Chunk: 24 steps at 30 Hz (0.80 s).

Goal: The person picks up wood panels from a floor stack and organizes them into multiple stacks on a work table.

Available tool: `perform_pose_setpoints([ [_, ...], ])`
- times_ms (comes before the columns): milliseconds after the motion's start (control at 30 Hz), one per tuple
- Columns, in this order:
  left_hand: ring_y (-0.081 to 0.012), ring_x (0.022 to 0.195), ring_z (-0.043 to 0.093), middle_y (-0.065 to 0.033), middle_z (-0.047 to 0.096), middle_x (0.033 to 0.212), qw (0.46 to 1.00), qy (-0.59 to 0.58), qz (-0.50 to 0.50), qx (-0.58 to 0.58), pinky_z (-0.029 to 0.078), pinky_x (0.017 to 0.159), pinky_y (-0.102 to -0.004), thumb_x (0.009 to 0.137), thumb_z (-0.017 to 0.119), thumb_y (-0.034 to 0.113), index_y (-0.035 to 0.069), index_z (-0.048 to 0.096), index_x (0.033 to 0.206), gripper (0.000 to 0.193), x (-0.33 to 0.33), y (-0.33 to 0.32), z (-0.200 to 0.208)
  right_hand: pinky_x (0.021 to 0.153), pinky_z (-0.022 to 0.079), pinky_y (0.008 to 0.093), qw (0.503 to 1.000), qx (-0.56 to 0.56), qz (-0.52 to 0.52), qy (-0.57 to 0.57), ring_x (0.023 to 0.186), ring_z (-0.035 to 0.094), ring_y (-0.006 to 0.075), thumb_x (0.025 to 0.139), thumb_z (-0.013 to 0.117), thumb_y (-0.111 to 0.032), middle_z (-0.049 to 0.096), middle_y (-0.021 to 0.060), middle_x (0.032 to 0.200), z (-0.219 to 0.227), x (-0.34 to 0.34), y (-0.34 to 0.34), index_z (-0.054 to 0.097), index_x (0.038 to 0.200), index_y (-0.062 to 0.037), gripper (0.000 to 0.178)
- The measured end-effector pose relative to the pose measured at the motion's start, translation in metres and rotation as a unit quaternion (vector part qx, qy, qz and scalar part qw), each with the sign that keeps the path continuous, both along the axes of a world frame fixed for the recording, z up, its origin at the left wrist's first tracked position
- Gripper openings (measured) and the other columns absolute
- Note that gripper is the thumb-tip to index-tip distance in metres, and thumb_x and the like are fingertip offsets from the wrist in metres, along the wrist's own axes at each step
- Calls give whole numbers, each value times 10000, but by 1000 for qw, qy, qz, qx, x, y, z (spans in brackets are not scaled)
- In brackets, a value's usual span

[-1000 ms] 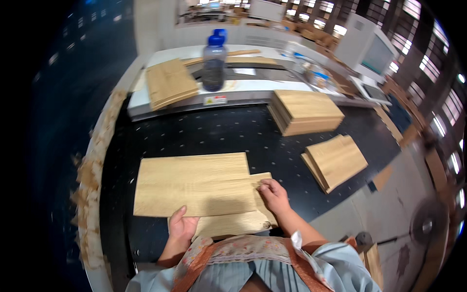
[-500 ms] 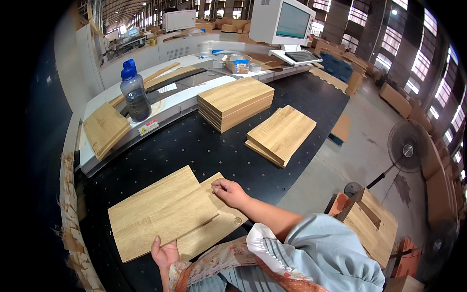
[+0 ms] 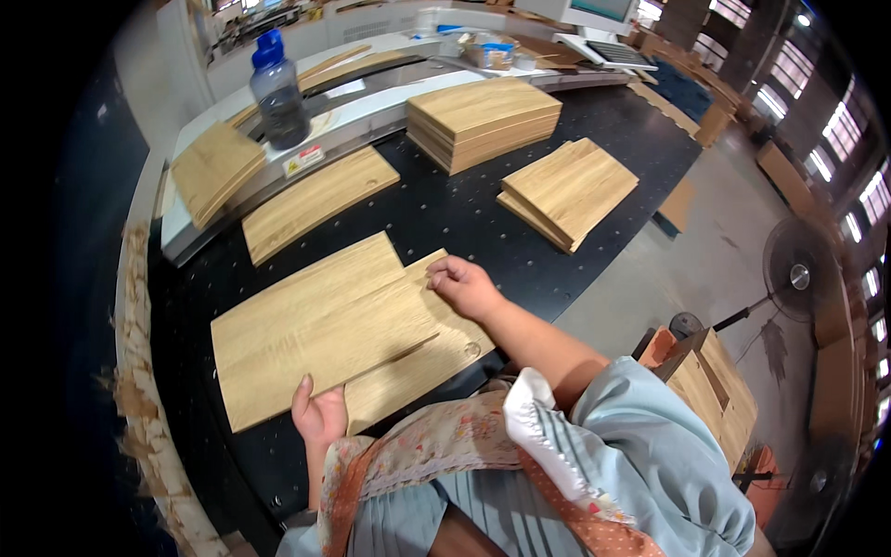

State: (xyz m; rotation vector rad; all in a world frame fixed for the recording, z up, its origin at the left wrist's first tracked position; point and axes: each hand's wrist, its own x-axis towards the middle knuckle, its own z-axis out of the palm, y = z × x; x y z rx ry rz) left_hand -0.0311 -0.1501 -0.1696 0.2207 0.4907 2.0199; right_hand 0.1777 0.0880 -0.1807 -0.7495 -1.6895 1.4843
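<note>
Two flat wood-grain boards lie one partly over the other in front of me. My left hand (image 3: 320, 415) grips the near edge of the larger upper board (image 3: 306, 325), with its thumb on top and the other fingers mostly hidden. At the right end of the lower board (image 3: 394, 382), my right hand (image 3: 464, 285) is closed, its curled fingers on the board by the upper board's edge. A round knot-like mark shows near the lower board's near right corner. Beyond them a narrower board (image 3: 320, 204) rests against the machine's rail.
The black perforated table (image 3: 445, 218) holds a tall board stack (image 3: 483, 125) and a shorter stack (image 3: 571, 190). More boards (image 3: 218, 172) and a blue-capped bottle (image 3: 278, 97) stand on the white machine ledge. A fan (image 3: 798, 276) and cut boards (image 3: 715, 395) are at the right.
The narrower board by the rail now shows where bare table was. My view has tilted down, so everything sits higher in the picture. Both hands keep nearly the same places on their boards.
</note>
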Motion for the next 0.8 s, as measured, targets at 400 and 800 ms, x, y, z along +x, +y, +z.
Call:
perform_pose_setpoints([
  [400, -289, 1250, 413, -128, 452, 1331, 999, -28, 15, -4, 332, 1038, -484, 839, 499, 44, 43, 362, 1330, 510, 0, 3, 6, 728, 471, 243, 996, -82, 13, 14, 797, 587, 122, 867, 575, -75, 620, 68, 844, 3, -2, 3, 570, 1017, 13, 174],
  [800, -339, 1092, 528, -203, 564, 1162, 989, -68, -46, -126, 408, 944, -415, 845, 538, 261, -48, 466, 1205, 480, -4, -11, -8, 871, 441, 372, 889, 396, -65, -221, 1039, 520, 299, 745, 629, -61, 584, 115, 1045, 46, -105, 112, 616, 1013, -66, 269],
])
